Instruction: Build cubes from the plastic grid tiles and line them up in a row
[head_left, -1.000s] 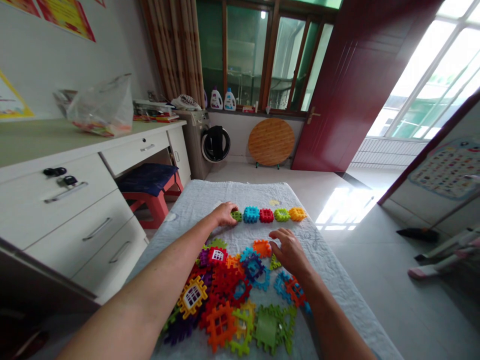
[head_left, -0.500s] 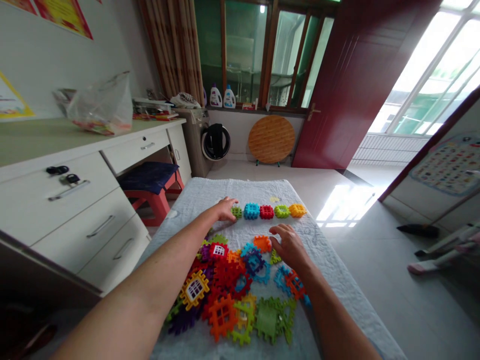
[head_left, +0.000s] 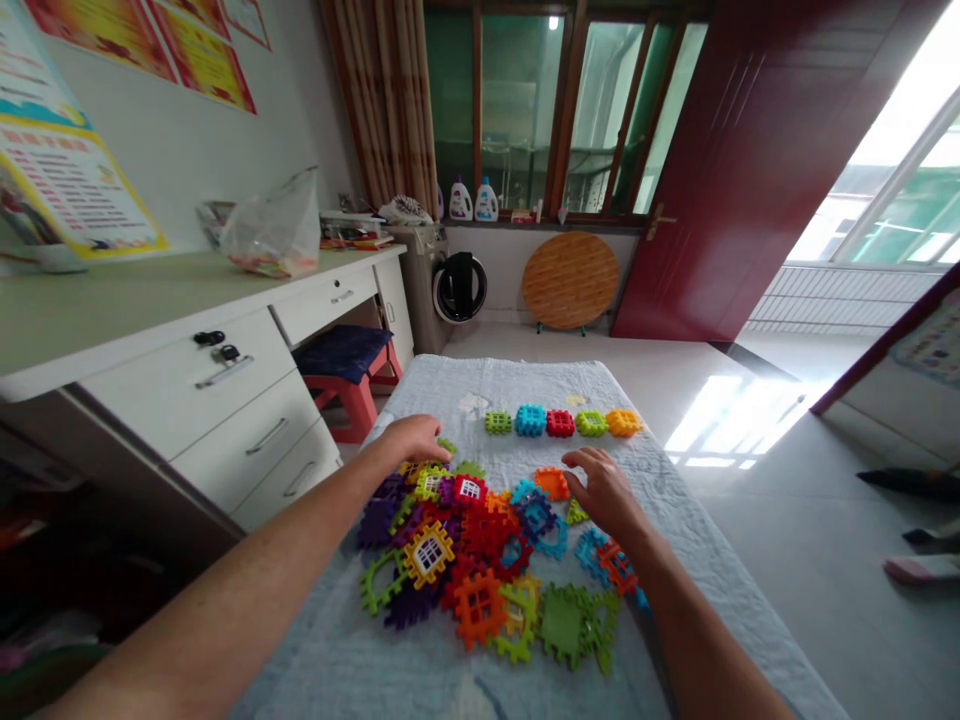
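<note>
Nearest you: pile of interlocking tiles (head_left: 480, 525) between the cloth-covered table's (head_left: 525, 375) left and right edges. Your right hand (head_left: 604, 485): thumb and fingers parted beside an orange tile (head_left: 553, 484), nothing gripped. Your left hand (head_left: 415, 440) has just quit the green block (head_left: 498, 422), now nearer the left edge, fingers half spread, seemingly empty. That block stands free, leftmost in the five-block row (head_left: 560, 423) toward the far edge. Beyond: washing machine (head_left: 424, 275), red door (head_left: 750, 150).

Five lined-up blocks (head_left: 559, 423); two hands (head_left: 414, 438); two white bottles (head_left: 487, 203); heaped pieces (head_left: 484, 525) uncountable
</note>
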